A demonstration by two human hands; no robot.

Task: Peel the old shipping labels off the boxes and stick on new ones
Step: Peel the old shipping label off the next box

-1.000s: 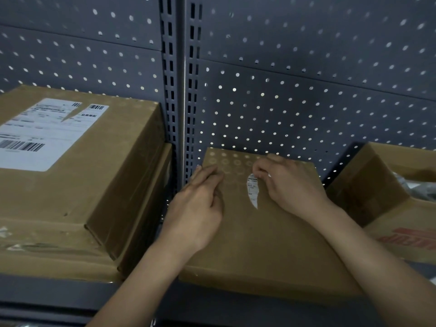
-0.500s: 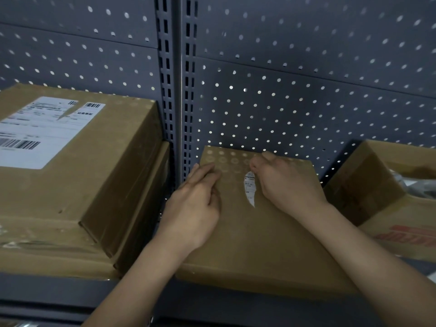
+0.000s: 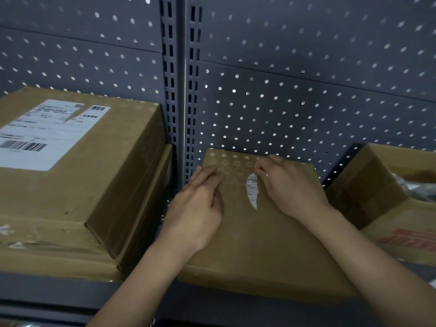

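A flat brown box [image 3: 259, 244] lies on the shelf in the middle. A torn white strip of old label [image 3: 252, 190] remains stuck on its top. My right hand [image 3: 290, 185] has its fingers curled at the strip's upper end and picks at it with the fingertips. My left hand [image 3: 200, 204] rests flat on the box's left part, fingers straight, holding it down. A bigger brown box [image 3: 106, 185] at the left carries a full white shipping label [image 3: 47, 135] with barcodes.
A grey perforated back panel [image 3: 295, 102] and a slotted upright [image 3: 179, 90] stand behind the boxes. An open carton [image 3: 368, 192] with red print sits at the right. The grey shelf edge [image 3: 59, 293] runs along the front.
The view has shifted slightly. My right fingertips have crept a little along the top of the label strip. My left hand stays pressed on the box.
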